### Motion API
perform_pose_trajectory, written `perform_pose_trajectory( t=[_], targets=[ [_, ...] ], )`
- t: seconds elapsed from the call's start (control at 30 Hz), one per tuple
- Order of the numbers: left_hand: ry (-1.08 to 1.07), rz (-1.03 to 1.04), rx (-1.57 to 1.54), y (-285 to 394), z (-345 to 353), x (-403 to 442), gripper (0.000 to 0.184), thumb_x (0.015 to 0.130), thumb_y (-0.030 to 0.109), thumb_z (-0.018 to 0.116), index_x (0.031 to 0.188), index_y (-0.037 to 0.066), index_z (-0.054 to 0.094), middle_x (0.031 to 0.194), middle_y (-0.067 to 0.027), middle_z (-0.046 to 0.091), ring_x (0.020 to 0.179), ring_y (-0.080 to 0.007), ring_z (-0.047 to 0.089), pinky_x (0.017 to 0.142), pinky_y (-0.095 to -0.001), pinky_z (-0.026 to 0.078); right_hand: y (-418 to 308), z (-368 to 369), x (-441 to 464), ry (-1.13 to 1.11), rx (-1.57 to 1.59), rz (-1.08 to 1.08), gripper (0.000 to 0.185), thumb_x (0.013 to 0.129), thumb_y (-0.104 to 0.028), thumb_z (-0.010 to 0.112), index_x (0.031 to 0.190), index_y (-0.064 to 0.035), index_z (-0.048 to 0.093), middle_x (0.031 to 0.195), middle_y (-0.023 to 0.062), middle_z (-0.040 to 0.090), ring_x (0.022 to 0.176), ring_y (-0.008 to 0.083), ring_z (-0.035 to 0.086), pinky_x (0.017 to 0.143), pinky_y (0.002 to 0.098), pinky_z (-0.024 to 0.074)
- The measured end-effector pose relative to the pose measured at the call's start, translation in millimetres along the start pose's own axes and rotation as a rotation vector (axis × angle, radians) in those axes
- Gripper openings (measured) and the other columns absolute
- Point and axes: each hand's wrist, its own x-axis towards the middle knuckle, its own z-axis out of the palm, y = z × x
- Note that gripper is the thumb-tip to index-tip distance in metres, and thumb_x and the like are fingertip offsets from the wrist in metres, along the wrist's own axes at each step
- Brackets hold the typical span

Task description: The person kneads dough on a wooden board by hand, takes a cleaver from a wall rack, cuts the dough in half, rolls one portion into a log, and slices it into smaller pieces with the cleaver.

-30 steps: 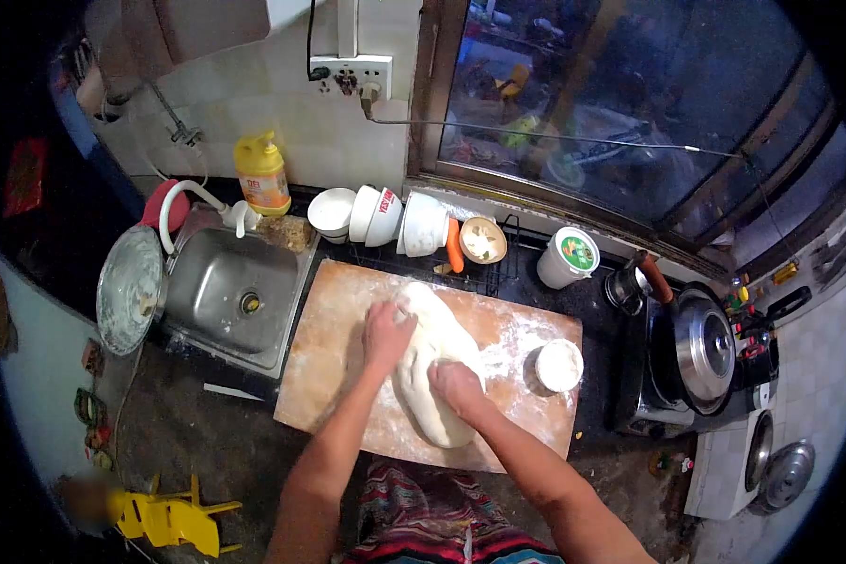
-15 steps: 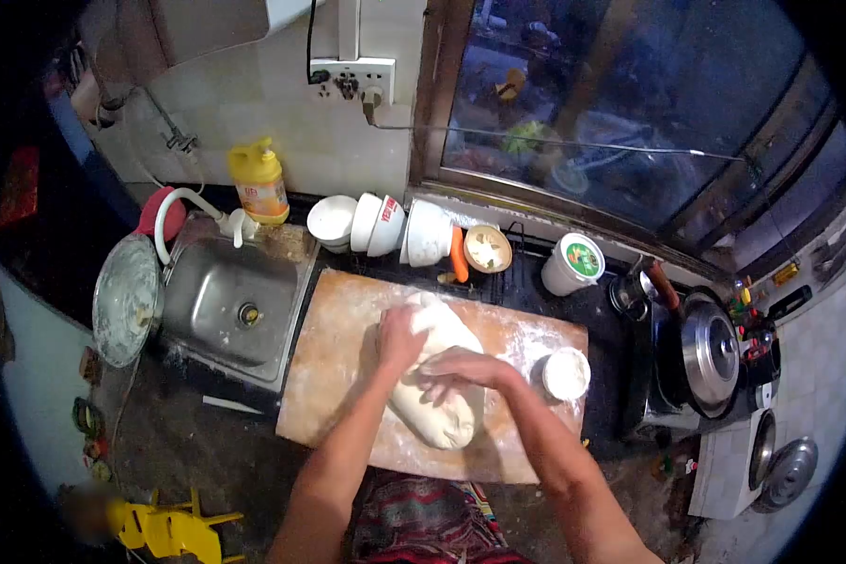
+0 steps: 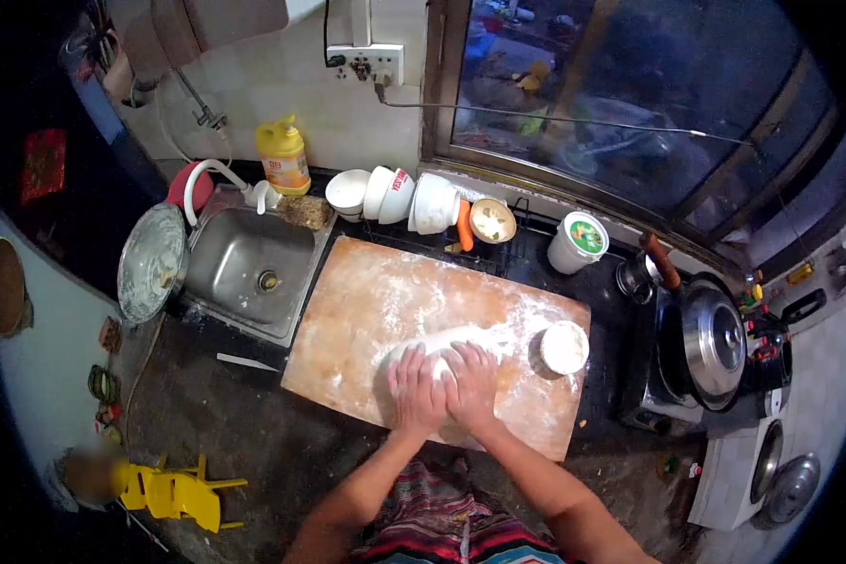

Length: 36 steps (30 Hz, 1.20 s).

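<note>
White dough (image 3: 442, 341) lies on the floured wooden board (image 3: 348, 282) near its front edge, mostly hidden under both hands. My left hand (image 3: 418, 387) presses flat on the dough's left part, fingers spread and pointing away from me. Right beside it, my right hand (image 3: 470, 376) rests on the dough with its fingers apart too. The two hands touch or nearly touch at the thumbs. A white tub of flour (image 3: 564, 348) stands at the board's right side.
Left of the board is a metal sink (image 3: 254, 268), with a floury basin (image 3: 153, 263) beside it. Bowls (image 3: 348, 192), a carrot (image 3: 464, 226) and a lidded bucket (image 3: 578, 242) line the back. A lidded pan (image 3: 712, 340) sits at right; a yellow chair (image 3: 183, 498) stands lower left.
The dough, stretched lengthwise from back to front before, now lies shorter and crosswise near the front edge. Both hands have come nearer to me and lie side by side on it.
</note>
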Motion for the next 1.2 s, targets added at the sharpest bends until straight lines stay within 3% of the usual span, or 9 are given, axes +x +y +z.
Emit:
perform_pose_trajectory(
  t=[0.17, 0.37, 0.6, 0.63, 0.8, 0.87, 1.0, 1.07, 1.2],
  targets=[
    [-0.049, -0.136, -0.03, -42.7, 66.5, -25.0, 0.048, 0.096, 0.033, 0.039, 0.133, 0.007, 0.055, 0.142, -0.0169, 0.049, 0.135, -0.0386, 0.041, 0.112, -0.0588, 0.021, 13.9, 8.5, 12.7, -0.002, -0.089, -0.088, 0.037, 0.085, -0.025, 0.057, 0.119, -0.0131, 0.064, 0.13, 0.0121, 0.056, 0.123, 0.0362, 0.048, 0.106, 0.0571, 0.029],
    [-0.033, -0.007, 0.162, -69.2, 68.7, 93.8, 0.044, 0.083, 0.034, 0.051, 0.113, 0.003, 0.061, 0.118, -0.0197, 0.059, 0.112, -0.0398, 0.053, 0.1, -0.0561, 0.033, 56.2, 59.1, 109.1, 0.092, -0.174, -0.067, 0.03, 0.084, -0.023, 0.055, 0.11, -0.0114, 0.065, 0.112, 0.0131, 0.062, 0.105, 0.0352, 0.054, 0.095, 0.0517, 0.0358],
    [-0.051, -0.136, 0.185, -119.4, 119.5, 172.8, 0.03, 0.089, 0.029, 0.05, 0.094, 0.003, 0.063, 0.096, -0.0188, 0.065, 0.093, -0.0379, 0.059, 0.088, -0.052, 0.041, 80.1, 88.7, 194.8, 0.21, -0.168, -0.004, 0.024, 0.087, -0.023, 0.053, 0.098, -0.0077, 0.068, 0.089, 0.0125, 0.063, 0.087, 0.0321, 0.058, 0.078, 0.0459, 0.0399],
    [0.15, -0.068, 0.228, -120.2, 129.1, 176.8, 0.029, 0.093, 0.028, 0.048, 0.091, 0.005, 0.064, 0.09, -0.018, 0.066, 0.09, -0.0378, 0.061, 0.087, -0.0516, 0.043, 80.9, 89.9, 199.6, 0.159, -0.16, 0.052, 0.025, 0.086, -0.025, 0.054, 0.098, -0.0078, 0.069, 0.091, 0.013, 0.065, 0.09, 0.0319, 0.059, 0.08, 0.047, 0.0405],
    [-0.146, 0.023, 0.261, -133.3, 109.2, 162.4, 0.04, 0.098, 0.035, 0.042, 0.096, 0.004, 0.067, 0.098, -0.0194, 0.069, 0.097, -0.0377, 0.063, 0.089, -0.0508, 0.044, 52.0, 58.6, 178.0, -0.103, -0.203, 0.118, 0.033, 0.089, -0.029, 0.053, 0.104, -0.0025, 0.066, 0.1, 0.0173, 0.064, 0.099, 0.0347, 0.057, 0.084, 0.0479, 0.0406],
    [-0.302, -0.066, 0.202, -102.1, 70.4, 164.8, 0.044, 0.097, 0.04, 0.043, 0.1, 0.003, 0.068, 0.103, -0.0193, 0.069, 0.102, -0.0365, 0.062, 0.092, -0.0517, 0.042, 46.7, 38.7, 116.7, 0.01, -0.067, -0.032, 0.041, 0.092, -0.033, 0.053, 0.118, -0.0017, 0.06, 0.11, 0.0211, 0.061, 0.107, 0.0373, 0.054, 0.097, 0.0485, 0.0361],
    [-0.556, -0.137, 0.164, -31.6, 27.1, 122.7, 0.048, 0.095, 0.043, 0.049, 0.11, 0.001, 0.067, 0.112, -0.0191, 0.067, 0.113, -0.0341, 0.059, 0.103, -0.0537, 0.034, -3.4, -39.2, 13.9, -0.184, 0.028, -0.034, 0.039, 0.089, -0.031, 0.057, 0.12, -0.0077, 0.06, 0.113, 0.0169, 0.062, 0.109, 0.0346, 0.055, 0.099, 0.0505, 0.0347],
    [-0.24, 0.11, 0.226, -23.9, 28.5, 63.3, 0.046, 0.093, 0.04, 0.053, 0.117, 0.002, 0.065, 0.117, -0.0185, 0.065, 0.121, -0.0347, 0.054, 0.108, -0.0547, 0.027, 3.0, -55.4, -14.9, -0.34, 0.097, -0.015, 0.038, 0.088, -0.029, 0.058, 0.12, -0.0086, 0.06, 0.114, 0.0157, 0.062, 0.11, 0.0347, 0.054, 0.1, 0.0517, 0.0341],
    [-0.226, 0.024, 0.273, 15.8, 6.8, 3.9, 0.049, 0.092, 0.031, 0.052, 0.134, 0.006, 0.054, 0.137, -0.0186, 0.051, 0.135, -0.0375, 0.038, 0.114, -0.0571, 0.017, 14.0, -57.5, -23.4, -0.139, 0.035, 0.019, 0.043, 0.085, -0.026, 0.058, 0.124, -0.0105, 0.059, 0.126, 0.015, 0.057, 0.121, 0.0342, 0.049, 0.108, 0.0531, 0.0302]
  ],
)
